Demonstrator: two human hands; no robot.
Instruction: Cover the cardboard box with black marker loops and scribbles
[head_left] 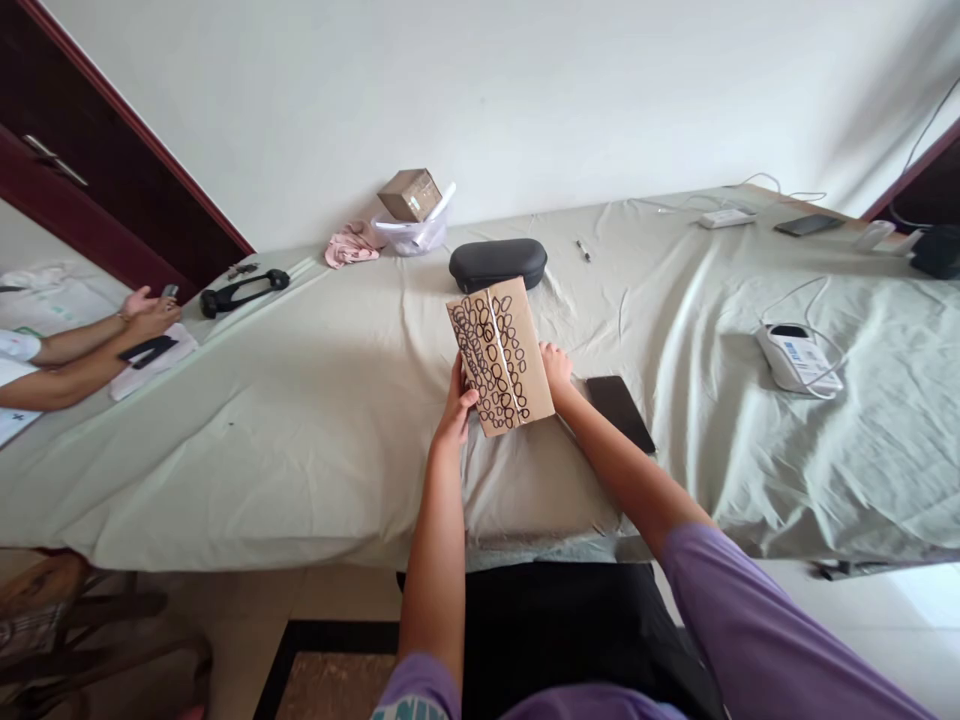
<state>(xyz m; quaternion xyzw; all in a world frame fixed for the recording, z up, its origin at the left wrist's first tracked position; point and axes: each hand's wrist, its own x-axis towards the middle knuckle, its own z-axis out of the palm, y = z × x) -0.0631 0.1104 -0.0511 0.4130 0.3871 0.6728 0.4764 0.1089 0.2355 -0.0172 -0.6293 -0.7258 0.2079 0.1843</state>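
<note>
Over the pale green sheet (247, 470), in the head view, a brown paper parcel (500, 357) stands clasped between both hands, its long axis running away from the person, far end leaning left. Fingers of the left hand (456, 408) clamp its lower left edge; those of the right hand (556, 368) clamp its right edge.
</note>
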